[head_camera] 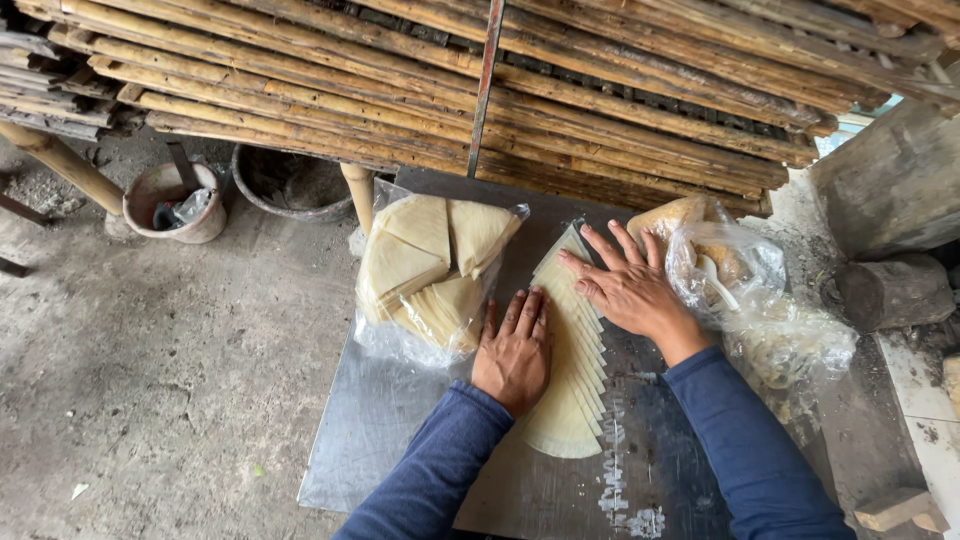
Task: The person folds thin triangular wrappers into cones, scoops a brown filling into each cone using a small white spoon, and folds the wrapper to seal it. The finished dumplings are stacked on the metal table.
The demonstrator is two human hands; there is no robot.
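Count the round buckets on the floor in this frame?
2. A pale bucket holding crumpled plastic stands at upper left; a darker tub sits just right of it, partly under the bamboo rack. More may be hidden beneath.

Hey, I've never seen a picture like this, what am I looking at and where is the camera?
The camera sits on a person's head and looks down at their own two hands. The left hand and right hand lie flat on a fanned row of thin pale wedge-shaped sheets, spread on a metal sheet. Neither hand grips anything. Beside the left hand is a clear bag of stacked sheets; beside the right hand, a crumpled plastic bag. Bamboo poles lie stacked above.
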